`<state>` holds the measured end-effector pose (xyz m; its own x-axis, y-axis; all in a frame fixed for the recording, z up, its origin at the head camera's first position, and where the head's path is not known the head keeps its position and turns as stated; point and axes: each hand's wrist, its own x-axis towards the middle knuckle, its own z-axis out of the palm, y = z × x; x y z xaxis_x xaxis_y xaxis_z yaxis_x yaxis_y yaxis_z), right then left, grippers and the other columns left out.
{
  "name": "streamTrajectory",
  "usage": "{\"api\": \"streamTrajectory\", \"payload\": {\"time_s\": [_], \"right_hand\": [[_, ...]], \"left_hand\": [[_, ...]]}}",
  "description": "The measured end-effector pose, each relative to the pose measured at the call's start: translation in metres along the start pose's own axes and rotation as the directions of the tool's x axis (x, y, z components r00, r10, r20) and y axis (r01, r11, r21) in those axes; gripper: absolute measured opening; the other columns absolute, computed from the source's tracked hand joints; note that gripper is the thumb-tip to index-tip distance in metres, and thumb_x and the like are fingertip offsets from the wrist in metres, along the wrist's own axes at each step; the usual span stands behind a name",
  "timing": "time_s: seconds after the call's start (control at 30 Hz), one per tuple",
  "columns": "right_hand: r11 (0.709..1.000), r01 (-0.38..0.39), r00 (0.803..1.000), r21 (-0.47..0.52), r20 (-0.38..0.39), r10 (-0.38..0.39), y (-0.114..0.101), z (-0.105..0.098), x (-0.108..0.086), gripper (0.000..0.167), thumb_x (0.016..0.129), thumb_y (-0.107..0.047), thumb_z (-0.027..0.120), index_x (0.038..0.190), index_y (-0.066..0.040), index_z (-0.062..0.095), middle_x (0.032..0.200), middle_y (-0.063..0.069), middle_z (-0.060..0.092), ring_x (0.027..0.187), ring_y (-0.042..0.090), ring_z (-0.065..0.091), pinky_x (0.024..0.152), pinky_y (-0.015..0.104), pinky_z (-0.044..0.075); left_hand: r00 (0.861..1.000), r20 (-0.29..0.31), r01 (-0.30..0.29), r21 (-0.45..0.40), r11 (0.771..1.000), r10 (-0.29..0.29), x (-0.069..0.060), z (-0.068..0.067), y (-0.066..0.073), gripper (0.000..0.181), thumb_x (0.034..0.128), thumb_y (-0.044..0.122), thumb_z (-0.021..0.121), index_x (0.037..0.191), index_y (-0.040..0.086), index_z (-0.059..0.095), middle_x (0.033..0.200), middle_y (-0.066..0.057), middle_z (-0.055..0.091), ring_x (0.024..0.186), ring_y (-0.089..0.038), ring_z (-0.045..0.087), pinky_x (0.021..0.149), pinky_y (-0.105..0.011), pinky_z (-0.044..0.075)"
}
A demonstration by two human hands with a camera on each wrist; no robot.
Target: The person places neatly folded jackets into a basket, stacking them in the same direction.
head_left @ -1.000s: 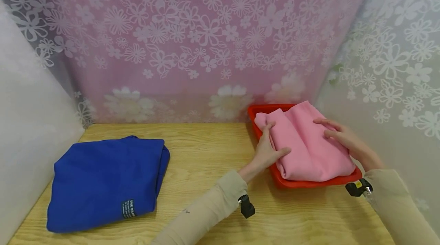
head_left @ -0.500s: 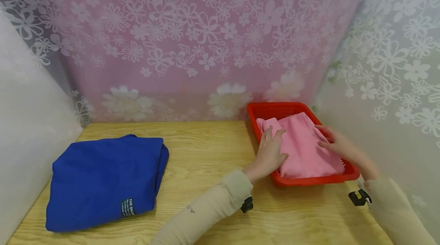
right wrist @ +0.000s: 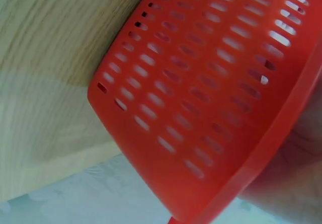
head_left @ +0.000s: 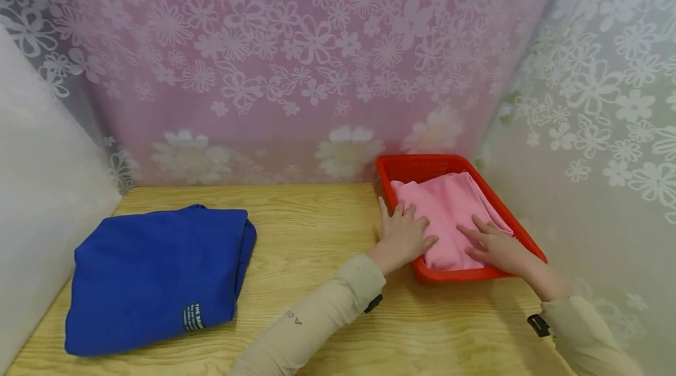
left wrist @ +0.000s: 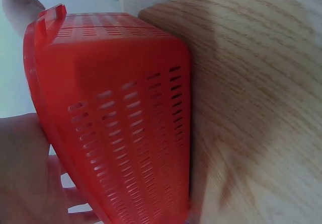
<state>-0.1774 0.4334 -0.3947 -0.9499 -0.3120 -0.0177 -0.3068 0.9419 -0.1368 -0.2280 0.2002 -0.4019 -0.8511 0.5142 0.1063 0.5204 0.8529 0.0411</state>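
Folded pink cloth point(head_left: 449, 203) lies inside the red basket point(head_left: 459, 275) at the right of the table. My left hand point(head_left: 402, 236), fingers spread, rests over the basket's left rim and touches the cloth's left edge. On the cloth's front right part lies my right hand point(head_left: 495, 247), its fingers extended and slightly parted. In the left wrist view the slotted wall of the basket point(left wrist: 121, 133) stands beside my left hand point(left wrist: 30, 178). The right wrist view shows the basket's wall point(right wrist: 191, 93) and part of my right hand point(right wrist: 282, 178) beyond the rim.
A folded blue cloth point(head_left: 158, 276) with a dark label lies at the left of the wooden table point(head_left: 317, 223). Flower-patterned sheeting point(head_left: 290, 71) hangs behind, and more sheeting stands close to the basket on the right.
The pink cloth has sunk lower into the basket, showing more of its back rim. My right hand has moved left and nearer, onto the cloth; my left hand has shifted slightly left.
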Motion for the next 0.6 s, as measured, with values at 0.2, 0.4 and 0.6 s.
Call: {"api": "streamTrajectory", "payload": {"time_s": [0.2, 0.4, 0.6], "right_hand": [[1.0, -0.008, 0.996, 0.02, -0.086, 0.01, -0.006, 0.002, 0.008, 0.055, 0.092, -0.025, 0.074, 0.138, 0.001, 0.059, 0.144, 0.041, 0.043, 0.128, 0.058, 0.046, 0.092, 0.066, 0.05], [0.998, -0.038, 0.96, 0.043, -0.277, 0.048, -0.037, -0.003, 0.013, 0.049, 0.09, -0.016, 0.076, 0.136, -0.002, 0.062, 0.136, 0.034, 0.055, 0.124, 0.053, 0.052, 0.095, 0.067, 0.047], [0.999, 0.017, 0.88, 0.043, -0.475, 0.006, -0.08, -0.009, 0.02, 0.049, 0.087, -0.015, 0.079, 0.132, -0.004, 0.065, 0.132, 0.031, 0.06, 0.121, 0.05, 0.055, 0.097, 0.067, 0.045]], "left_hand": [[0.998, -0.062, -0.003, -0.007, 1.0, 0.002, 0.0, 0.002, -0.005, 0.044, 0.099, 0.064, 0.047, 0.136, 0.045, 0.061, 0.149, 0.007, 0.05, 0.147, -0.025, 0.036, 0.119, -0.065, 0.016], [0.981, -0.195, -0.032, -0.101, 0.994, 0.012, -0.011, 0.0, -0.009, 0.033, 0.1015, 0.052, 0.055, 0.127, 0.036, 0.068, 0.139, 0.008, 0.06, 0.142, -0.021, 0.043, 0.119, -0.06, 0.025], [0.936, -0.353, -0.053, -0.13, 0.99, 0.004, -0.026, -0.008, -0.026, 0.026, 0.1014, 0.043, 0.059, 0.124, 0.033, 0.07, 0.136, 0.007, 0.064, 0.135, -0.02, 0.051, 0.117, -0.054, 0.034]]}}
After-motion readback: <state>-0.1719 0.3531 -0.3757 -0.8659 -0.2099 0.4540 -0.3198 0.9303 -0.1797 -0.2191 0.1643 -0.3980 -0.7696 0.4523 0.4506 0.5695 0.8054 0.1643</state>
